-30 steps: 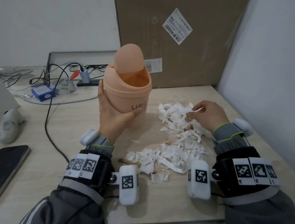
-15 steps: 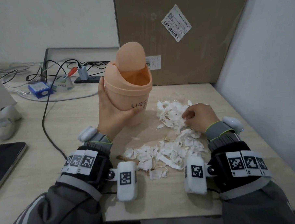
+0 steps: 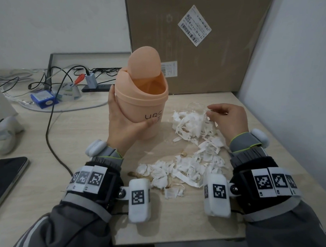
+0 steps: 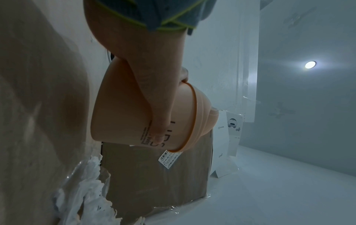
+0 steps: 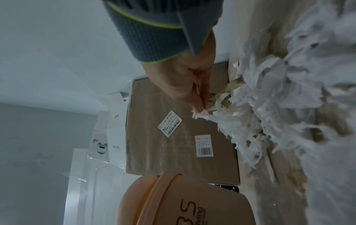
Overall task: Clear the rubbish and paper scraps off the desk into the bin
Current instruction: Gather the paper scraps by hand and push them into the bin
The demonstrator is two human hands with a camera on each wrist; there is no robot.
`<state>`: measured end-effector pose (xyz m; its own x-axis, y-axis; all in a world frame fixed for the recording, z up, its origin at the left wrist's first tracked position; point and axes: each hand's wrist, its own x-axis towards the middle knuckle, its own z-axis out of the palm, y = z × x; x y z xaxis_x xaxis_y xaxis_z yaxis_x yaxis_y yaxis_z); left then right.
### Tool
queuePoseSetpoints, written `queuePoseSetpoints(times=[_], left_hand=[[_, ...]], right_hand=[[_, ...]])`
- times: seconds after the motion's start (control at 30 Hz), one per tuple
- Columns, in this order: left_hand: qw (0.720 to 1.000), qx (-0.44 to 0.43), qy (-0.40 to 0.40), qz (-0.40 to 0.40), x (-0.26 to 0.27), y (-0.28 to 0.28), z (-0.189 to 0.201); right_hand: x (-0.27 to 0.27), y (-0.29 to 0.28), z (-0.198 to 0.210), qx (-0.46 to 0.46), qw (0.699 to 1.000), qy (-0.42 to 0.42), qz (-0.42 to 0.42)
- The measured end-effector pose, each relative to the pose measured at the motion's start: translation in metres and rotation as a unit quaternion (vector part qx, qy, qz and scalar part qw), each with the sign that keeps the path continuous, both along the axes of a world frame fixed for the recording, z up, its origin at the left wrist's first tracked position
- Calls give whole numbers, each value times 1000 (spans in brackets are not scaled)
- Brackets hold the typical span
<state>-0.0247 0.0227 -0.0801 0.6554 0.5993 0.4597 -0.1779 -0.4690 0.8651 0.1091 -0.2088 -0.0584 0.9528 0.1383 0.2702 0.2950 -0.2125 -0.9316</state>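
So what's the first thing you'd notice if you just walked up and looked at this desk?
Probably the little peach bin in the middle of the desk, lid flap tipped up, gripped and tilted by the left hand. Right beside it lies a big messy heap of white paper scraps, and the right hand pinches some at the far end. Behind everything stands a large brown cardboard box.

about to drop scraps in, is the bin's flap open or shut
Open: the swing flap on the peach bin stands tipped up, leaving the mouth uncovered.
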Motion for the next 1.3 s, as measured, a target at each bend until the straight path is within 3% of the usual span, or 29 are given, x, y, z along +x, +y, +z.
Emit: queuePoseSetpoints(times=[0.17,0.37,0.63,0.87,1.3], left_hand=[[1000,-2,-1,-6,-1,-2,1],[1000,-4,1,-7,-2,-3,2],[1000,4,11,-8,-1,-4,2],[998,62,25,-5,0,-8,3],[985,125,61,-97,-2,-18,8]], right_hand=[[-6,-1,8,114,993,10,16],[-5,1,12,249,963,74,67],[-6,4,11,250,962,78,72],[-22,4,32,391,906,44,157],[-33,22,27,324,918,17,227]])
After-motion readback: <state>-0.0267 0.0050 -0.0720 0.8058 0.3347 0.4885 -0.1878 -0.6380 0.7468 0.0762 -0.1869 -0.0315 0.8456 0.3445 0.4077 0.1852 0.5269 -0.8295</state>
